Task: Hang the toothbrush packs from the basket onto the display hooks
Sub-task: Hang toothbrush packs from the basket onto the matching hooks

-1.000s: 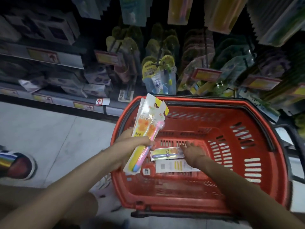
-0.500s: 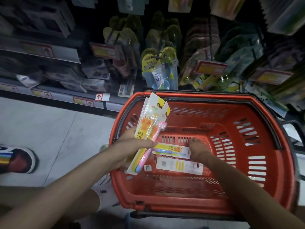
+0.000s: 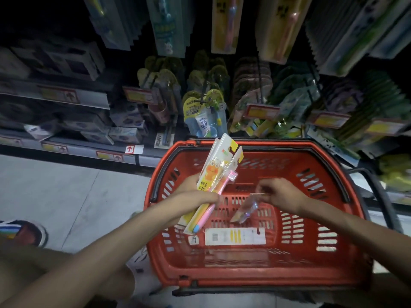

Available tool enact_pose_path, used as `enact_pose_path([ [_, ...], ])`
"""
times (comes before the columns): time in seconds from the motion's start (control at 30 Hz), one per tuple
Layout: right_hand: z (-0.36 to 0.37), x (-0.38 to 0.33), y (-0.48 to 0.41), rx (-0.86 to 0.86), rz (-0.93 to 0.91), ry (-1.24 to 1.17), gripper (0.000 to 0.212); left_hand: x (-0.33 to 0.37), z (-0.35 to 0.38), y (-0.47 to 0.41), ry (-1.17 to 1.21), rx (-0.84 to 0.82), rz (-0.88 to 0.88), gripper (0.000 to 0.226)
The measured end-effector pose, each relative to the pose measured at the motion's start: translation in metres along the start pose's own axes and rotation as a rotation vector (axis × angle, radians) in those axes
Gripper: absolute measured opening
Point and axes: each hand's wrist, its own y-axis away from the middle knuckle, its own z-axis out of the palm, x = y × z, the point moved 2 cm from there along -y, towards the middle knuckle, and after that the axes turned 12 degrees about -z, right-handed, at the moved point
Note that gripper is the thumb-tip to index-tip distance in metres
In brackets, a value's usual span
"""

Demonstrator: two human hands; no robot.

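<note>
Left hand point(image 3: 195, 196) gripping fanned packs point(image 3: 216, 174), right hand point(image 3: 279, 193) pinching blurred pack point(image 3: 245, 210) above basket point(image 3: 333, 274), one pack point(image 3: 235, 236) lying inside

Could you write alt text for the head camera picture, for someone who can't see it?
Over a red basket, the left hand holds several toothbrush packs while the right hand lifts another pack. One pack lies inside; hanging toothbrushes fill the shelves behind.
</note>
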Motion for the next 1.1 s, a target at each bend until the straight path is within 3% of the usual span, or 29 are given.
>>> enact_pose_path([
  [0.17,-0.066,-0.037,0.03,0.101,-0.09,-0.119,0.008,0.027,0.013,0.004,0.06,0.005,0.102,0.042],
  [0.37,-0.127,-0.084,0.06,0.288,-0.122,-0.671,0.012,0.049,0.027,0.007,0.205,-0.043,0.114,0.048],
  [0.57,-0.123,-0.09,0.058,0.334,0.013,-1.033,0.022,0.06,0.057,0.022,0.454,-0.292,0.055,0.038],
  [0.7,-0.122,-0.081,0.05,0.463,0.062,-1.12,0.016,0.06,0.064,0.021,0.372,-0.311,0.022,0.037],
  [0.87,-0.109,-0.072,0.048,0.56,0.112,-1.115,0.018,0.055,0.068,0.011,0.371,-0.343,-0.105,0.052],
  [1.0,-0.09,-0.062,0.046,0.525,0.219,-1.09,0.028,0.053,0.054,0.005,0.176,-0.152,-0.059,0.038],
  [1.1,-0.066,-0.051,0.048,0.387,0.282,-0.984,0.03,0.05,0.037,0.003,-0.021,-0.002,0.011,0.043],
])
